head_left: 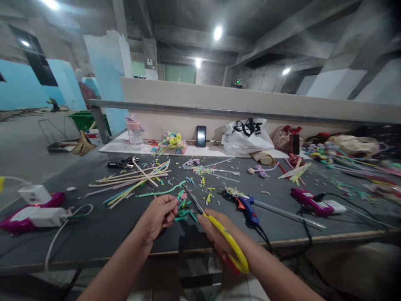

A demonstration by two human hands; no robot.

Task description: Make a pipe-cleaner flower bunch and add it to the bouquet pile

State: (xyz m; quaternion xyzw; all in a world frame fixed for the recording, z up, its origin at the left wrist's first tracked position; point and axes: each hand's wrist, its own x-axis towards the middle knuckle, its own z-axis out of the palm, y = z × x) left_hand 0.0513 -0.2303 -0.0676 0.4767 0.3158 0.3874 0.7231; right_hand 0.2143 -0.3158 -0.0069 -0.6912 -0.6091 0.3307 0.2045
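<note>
My left hand (159, 215) is closed in a pinch above the near part of the dark table. A short green pipe cleaner piece (181, 194) shows at its fingertips. In my right hand (216, 228) are scissors (230, 242) with yellow and red handles; their blades point away from me, close to the left fingertips, and seem nearly together. Cut green pieces (181, 217) lie under and between the hands. Just beyond the left hand rests a longer green pipe cleaner (159, 191).
A blue glue gun (249, 209) with a clear glue stick lies to the right. Pale and coloured stems (134, 179) are spread at left. Purple power strips (313, 202) sit on both sides. At the back stand a phone (201, 136), a cup (135, 136) and a white bag (244, 138).
</note>
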